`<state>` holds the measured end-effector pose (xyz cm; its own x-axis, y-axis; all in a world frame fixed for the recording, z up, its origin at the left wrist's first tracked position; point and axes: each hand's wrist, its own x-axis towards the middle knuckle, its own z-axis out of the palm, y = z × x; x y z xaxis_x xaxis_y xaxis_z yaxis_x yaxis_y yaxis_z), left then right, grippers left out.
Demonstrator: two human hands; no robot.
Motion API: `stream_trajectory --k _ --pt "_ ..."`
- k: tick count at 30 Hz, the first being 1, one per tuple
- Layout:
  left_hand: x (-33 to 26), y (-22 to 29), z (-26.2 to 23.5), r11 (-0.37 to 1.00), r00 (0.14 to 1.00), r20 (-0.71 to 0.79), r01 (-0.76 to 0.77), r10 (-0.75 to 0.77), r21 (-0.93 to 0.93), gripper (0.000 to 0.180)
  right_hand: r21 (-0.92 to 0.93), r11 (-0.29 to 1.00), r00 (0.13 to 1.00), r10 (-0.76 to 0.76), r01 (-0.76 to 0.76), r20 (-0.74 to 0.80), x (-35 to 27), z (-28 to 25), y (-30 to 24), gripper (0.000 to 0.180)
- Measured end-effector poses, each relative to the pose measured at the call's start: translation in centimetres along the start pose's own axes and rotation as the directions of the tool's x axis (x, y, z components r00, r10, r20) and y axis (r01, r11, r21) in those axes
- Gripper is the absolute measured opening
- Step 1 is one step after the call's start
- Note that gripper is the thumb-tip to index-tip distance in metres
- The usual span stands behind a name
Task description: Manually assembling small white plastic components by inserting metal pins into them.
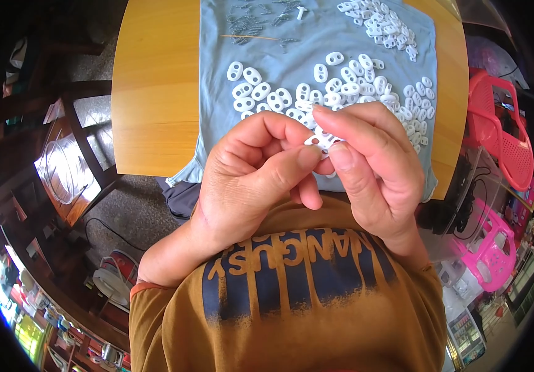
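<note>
White plastic piece (320, 142), small and oval with holes, pinched between both hands just above the near edge of the table (155, 93). Left hand (251, 173) clenched on it, thumb pressed against its left end, fingers curled over the top. Right hand (372, 164) likewise grasping it, thumb and forefinger closed on its right side. Mostly hidden by the fingertips, so exact shape hard to tell. Behind the hands, spread over a blue-grey cloth (267, 56) on the round wooden table: loose white two-holed pieces (335, 84), a second heap (382, 25) at the far right corner of the cloth, and small dark metal parts (251, 25) at the far left. Pink plastic chairs (502, 142) off to the right of the table.
</note>
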<state>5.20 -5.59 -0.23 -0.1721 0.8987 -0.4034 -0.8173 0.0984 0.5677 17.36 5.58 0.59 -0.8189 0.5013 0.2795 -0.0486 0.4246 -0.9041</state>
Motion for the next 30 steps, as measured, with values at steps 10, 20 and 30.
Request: stream_trajectory --k 10,20,30 --pt "-0.1 -0.2 -0.1 0.995 0.997 -0.04 -0.062 0.066 0.081 0.007 -0.016 0.998 0.992 0.066 -0.068 -0.109 0.0 0.0 -0.3 0.026" --pt "0.6 -0.7 -0.7 0.214 0.649 0.293 -0.585 0.703 0.783 0.025 0.374 0.89 0.949 0.307 -0.262 -0.066 -0.3 0.1 -0.2 0.023" --pt "1.1 -0.1 -1.5 -0.313 0.386 0.655 -0.649 0.65 0.693 0.033 0.594 0.717 0.88 0.474 -0.364 -0.033 -0.4 0.6 -0.8 0.021"
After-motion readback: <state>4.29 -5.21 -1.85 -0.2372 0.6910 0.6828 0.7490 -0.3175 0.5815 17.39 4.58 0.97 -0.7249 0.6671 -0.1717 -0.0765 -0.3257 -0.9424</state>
